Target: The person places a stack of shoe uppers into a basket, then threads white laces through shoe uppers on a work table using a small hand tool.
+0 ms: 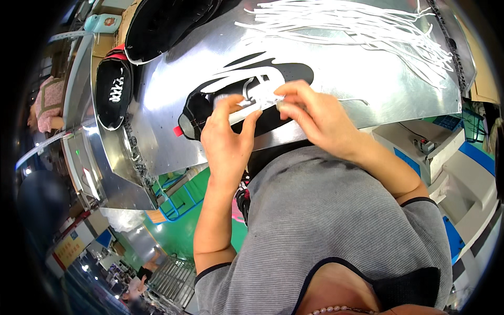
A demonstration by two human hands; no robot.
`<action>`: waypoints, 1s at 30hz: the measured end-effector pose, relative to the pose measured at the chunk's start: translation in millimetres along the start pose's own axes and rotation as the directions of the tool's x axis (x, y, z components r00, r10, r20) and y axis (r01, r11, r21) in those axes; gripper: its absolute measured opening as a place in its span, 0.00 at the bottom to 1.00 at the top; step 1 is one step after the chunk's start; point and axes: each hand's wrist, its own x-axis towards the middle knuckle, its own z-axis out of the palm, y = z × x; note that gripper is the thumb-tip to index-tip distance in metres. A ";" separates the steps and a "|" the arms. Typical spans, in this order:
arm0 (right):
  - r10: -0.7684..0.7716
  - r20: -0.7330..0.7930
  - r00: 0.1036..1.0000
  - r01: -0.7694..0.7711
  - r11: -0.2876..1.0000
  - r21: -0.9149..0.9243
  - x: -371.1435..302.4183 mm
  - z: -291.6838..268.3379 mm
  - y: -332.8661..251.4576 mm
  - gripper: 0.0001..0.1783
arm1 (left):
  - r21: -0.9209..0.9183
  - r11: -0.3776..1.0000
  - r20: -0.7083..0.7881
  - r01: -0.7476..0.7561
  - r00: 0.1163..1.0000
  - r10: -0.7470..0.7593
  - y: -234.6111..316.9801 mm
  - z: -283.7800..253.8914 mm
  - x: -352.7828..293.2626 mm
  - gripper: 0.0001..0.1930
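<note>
So I had the black-and-white shoe upper (pixel 270 121) on the metal table (pixel 367 86), right under both hands. My left hand (pixel 227 144) had thumb and fingers apart; my right hand (pixel 326 122) hovered by the white lacing (pixel 265 98), couldn't tell if pinching it.

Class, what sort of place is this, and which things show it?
Probably a shoe workshop or factory: a shiny silver metal worktable holds a black-and-white shoe upper and a spread bundle of long white lace-like strips.
</note>
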 end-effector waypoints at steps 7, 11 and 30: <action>0.101 0.133 0.986 -0.081 0.985 -0.152 -6.8 -0.6 1.3 0.11 | -0.082 0.990 0.054 -0.112 0.992 0.117 -6.7 -3.2 1.9 0.09; 0.077 0.094 0.993 -0.069 0.994 -0.084 -2.7 5.9 5.6 0.10 | -0.162 0.983 0.095 -0.093 0.990 0.109 -11.8 -3.6 3.0 0.09; -0.151 0.332 0.931 0.250 0.926 -0.282 43.8 -4.3 -24.9 0.07 | 0.029 0.821 -0.054 -0.570 0.820 0.570 -22.8 8.7 -14.9 0.11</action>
